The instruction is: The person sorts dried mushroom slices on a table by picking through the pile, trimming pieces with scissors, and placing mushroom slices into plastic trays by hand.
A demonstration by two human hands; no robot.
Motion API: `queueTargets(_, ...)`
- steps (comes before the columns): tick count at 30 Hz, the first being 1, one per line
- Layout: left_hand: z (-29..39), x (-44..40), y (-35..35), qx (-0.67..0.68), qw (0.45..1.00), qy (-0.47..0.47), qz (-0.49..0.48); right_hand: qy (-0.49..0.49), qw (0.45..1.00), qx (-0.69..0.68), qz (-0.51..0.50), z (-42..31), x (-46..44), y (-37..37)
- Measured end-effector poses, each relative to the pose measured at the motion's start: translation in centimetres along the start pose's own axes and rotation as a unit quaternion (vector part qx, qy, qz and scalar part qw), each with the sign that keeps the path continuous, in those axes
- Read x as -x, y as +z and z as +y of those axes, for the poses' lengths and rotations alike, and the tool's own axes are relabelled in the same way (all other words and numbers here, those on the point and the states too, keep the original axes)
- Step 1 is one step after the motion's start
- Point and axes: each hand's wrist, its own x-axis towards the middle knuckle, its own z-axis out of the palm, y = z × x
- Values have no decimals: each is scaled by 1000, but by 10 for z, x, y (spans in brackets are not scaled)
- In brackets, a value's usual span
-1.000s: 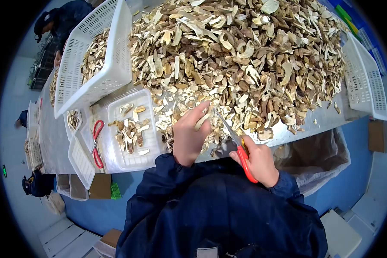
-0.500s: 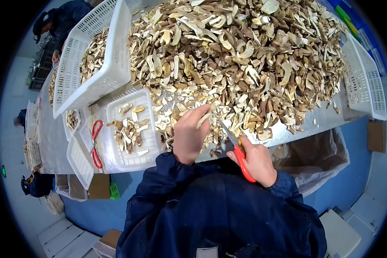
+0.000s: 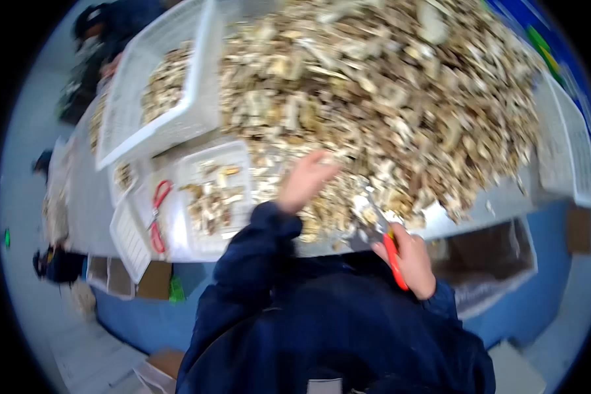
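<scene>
My left hand [image 3: 306, 180] is over the near edge of a large heap of dried sliced pieces [image 3: 387, 98], its fingers pointing right. Motion blur hides whether a piece is between its fingertips. My right hand [image 3: 410, 261] grips red-handled scissors [image 3: 392, 253], with the blades pointing up and left over small pieces at the table's front. Left of my left hand lies a shallow white tray [image 3: 245, 172] holding some cut pieces. A second red-handled tool [image 3: 157, 217] rests on the table beyond that tray.
A white basket [image 3: 207, 85] with slices stands at upper left, another white basket [image 3: 561, 144] at right. A small white tray [image 3: 130, 240] lies at the left edge. Below the table is a lined box [image 3: 486, 262]. Other people [image 3: 121, 26] are at far left.
The whole view has shifted and blurred. My left hand has moved up and right over the heap, away from the scissors' tips. The scissors in my right hand sit slightly lower and farther right.
</scene>
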Motion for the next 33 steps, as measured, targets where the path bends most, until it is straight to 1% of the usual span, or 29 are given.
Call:
queueTargets(1,-14,-14,3,-102,994,11,31,36,999,6,-20,-2,2,-2)
queueTargets(2,-14,-19,8,-192,979,50,46,21,1000,-5,-2,0,4,1)
queueTargets(3,-14,-23,14,-285,952,85,69,26,999,-40,-2,1,5,3)
queueTargets(4,-15,-28,21,-372,916,117,98,11,998,-61,13,2,3,6)
queueTargets(5,-13,-33,21,-405,904,120,68,0,999,-46,22,1,2,6)
queueTargets(6,-7,-27,26,-400,902,131,96,-34,997,-66,33,3,4,11)
queueTargets(7,-14,-33,32,-412,886,168,133,-51,994,-81,54,3,2,12)
queueTargets(8,-14,-32,32,-433,859,221,160,0,1000,-15,-8,-9,-1,1)
queueTargets(9,-14,-32,32,-430,849,249,180,61,995,55,-64,-18,2,-8)
queueTargets(10,-15,-36,33,-431,851,244,174,44,998,35,-37,-22,-2,-11)
queueTargets(11,-15,-34,31,-435,852,240,168,36,998,31,-44,-20,-5,-11)
queueTargets(13,-22,-34,26,-394,857,275,188,26,998,20,-59,-5,-12,-9)
queueTargets(14,-26,-36,23,-372,859,292,197,-139,989,-1,41,6,-14,-3)
queueTargets(17,-28,-33,7,-259,930,215,146,-5,1000,-15,16,-4,-12,-8)
queueTargets(18,1,-10,-1,-193,970,126,83,11,999,-37,24,-9,-11,-9)
queueTargets(19,5,-3,-5,-127,985,109,53,5,999,-24,21,-8,-11,-9)
queueTargets(21,10,6,-10,7,997,75,-5,-8,1000,4,16,-5,-14,-8)
queueTargets(22,18,19,-11,98,993,53,-46,-22,1000,0,17,3,-16,-7)
queueTargets(24,26,36,-15,182,979,37,-84,-50,999,-8,20,20,-18,2)
queueTargets(25,28,42,-15,226,968,29,-106,-50,997,-56,19,23,-20,6)
queueTargets(26,27,47,-14,294,949,29,-113,-46,994,-101,20,21,-22,10)
queueTargets(28,16,51,-17,377,921,29,-96,-21,984,-172,38,9,-22,11)
queueTargets(29,11,55,-17,417,903,26,-102,-11,994,-106,29,20,-23,11)
queueTargets(30,12,60,-16,433,898,9,-76,-64,990,-115,53,26,-25,18)
queueTargets(31,14,64,-15,444,894,-12,-57,23,994,-102,7,18,-23,13)
queueTargets(32,13,68,-12,430,901,-10,-48,21,995,-95,-8,8,-21,9)
queueTargets(33,11,68,-12,415,909,-1,-36,-8,995,-100,0,-10,-23,4)
